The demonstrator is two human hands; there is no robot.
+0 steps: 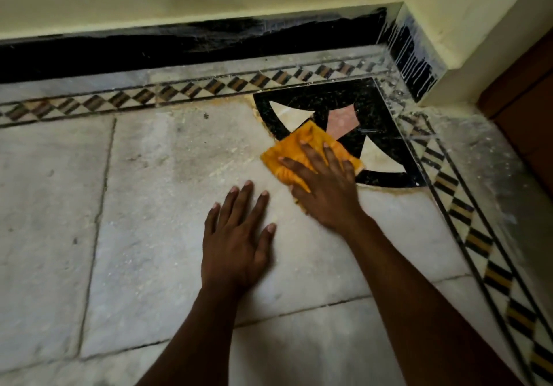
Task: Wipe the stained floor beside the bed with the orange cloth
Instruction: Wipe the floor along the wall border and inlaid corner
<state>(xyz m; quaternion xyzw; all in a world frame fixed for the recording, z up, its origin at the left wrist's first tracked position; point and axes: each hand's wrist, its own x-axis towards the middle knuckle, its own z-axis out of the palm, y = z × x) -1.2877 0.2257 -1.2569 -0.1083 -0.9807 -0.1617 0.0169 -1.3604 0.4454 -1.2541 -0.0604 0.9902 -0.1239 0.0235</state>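
The orange cloth [302,146] lies folded flat on the grey marble floor [167,176], partly over the edge of a black corner inlay [368,116]. My right hand [323,188] presses down on the cloth with fingers spread. My left hand [239,239] rests flat on the bare floor just left of it, fingers apart and holding nothing. Yellowish stains [209,105] run along the border strip and around the inlay's rim. No bed is in view.
A black skirting [179,44] runs under the yellow wall at the back. A checkered border strip [119,101] lines the floor and turns down the right side. A brown wooden panel [523,101] stands at the far right.
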